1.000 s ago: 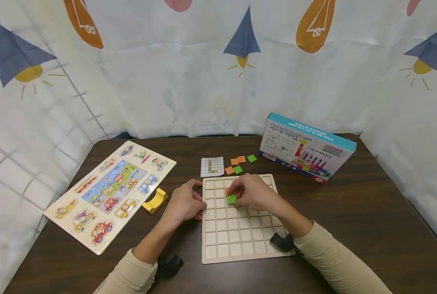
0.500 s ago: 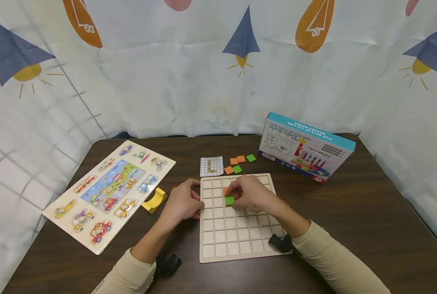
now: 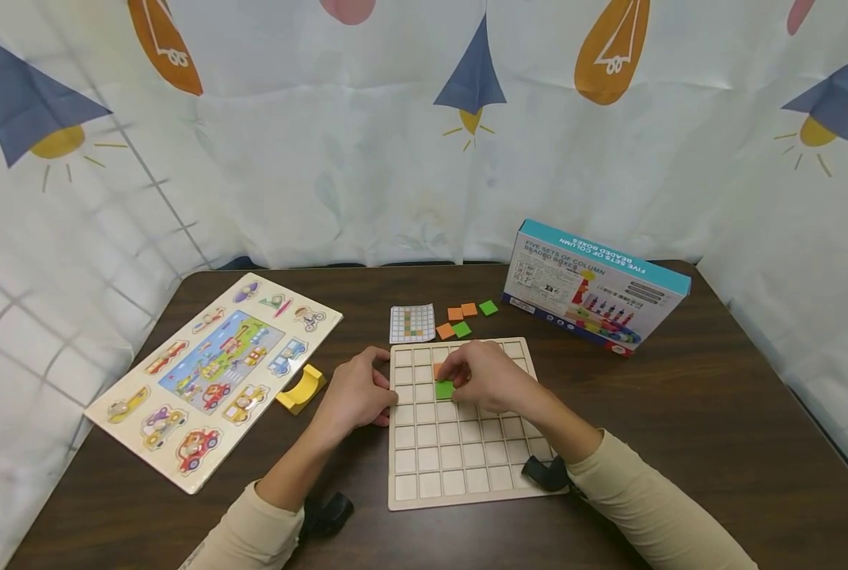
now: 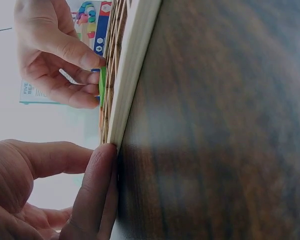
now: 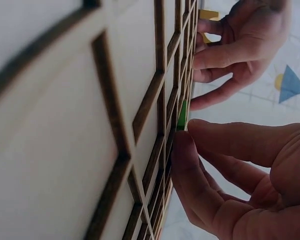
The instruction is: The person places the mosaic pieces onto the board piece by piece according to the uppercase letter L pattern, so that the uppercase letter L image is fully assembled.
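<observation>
On the gridded board [image 3: 452,457], the right grip [image 3: 490,377] narrowly pinches a green tile [image 3: 443,391], apparently seating it; a level release seems needed next.

- We reach both forearms [image 3: 308,455] forward.
- Our left hand [image 3: 355,389] spreads its fingers [image 4: 92,192] loosely.
- Our right hand [image 3: 493,377] bends its fingers, fingertips [image 5: 184,146] close together, pinching.

Dark wood table [image 3: 716,412]; patterned white curtain [image 3: 366,174] behind.

Grid board [image 3: 459,434]: bare wood, smooth, matt. Table [image 3: 737,419]: wood-grain top, slight sheen. Curtain [image 3: 366,174] creased, cloth-like; box [image 3: 595,289] smooth printed cardboard; card [image 3: 412,323] paper.
</observation>
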A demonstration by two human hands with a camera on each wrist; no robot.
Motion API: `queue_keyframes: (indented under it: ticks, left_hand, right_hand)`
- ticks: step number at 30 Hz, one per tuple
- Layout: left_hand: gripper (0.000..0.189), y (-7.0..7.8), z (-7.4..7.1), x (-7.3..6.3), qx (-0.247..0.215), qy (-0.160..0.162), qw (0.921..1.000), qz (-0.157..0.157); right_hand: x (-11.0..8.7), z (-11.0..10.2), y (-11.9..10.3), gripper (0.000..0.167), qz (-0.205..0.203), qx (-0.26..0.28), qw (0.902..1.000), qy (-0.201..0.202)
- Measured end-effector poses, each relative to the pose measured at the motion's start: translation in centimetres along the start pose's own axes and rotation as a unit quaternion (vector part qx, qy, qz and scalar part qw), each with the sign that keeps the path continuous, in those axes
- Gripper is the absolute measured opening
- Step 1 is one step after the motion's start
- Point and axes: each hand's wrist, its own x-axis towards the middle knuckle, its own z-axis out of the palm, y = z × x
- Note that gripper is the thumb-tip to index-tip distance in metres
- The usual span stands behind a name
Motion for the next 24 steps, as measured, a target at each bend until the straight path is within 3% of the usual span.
queue_keyframes:
  ticks: [13, 24]
  left_hand:
    - [0.063, -0.1, -0.1, -0.1, -0.003, 0.002, 1.0, 0.003]
    - [0.062, -0.3, 0.3, -0.1, -0.015, 0.006, 0.9999, 0.005]
  right_hand:
    - [0.0, -0.3, 0.1, 0.025, -0.022, 0.0, 0.9997, 0.006]
    - [-0.2, -2.3, 1.0, 0.026, -0.033, -0.013, 0.9986, 0.04]
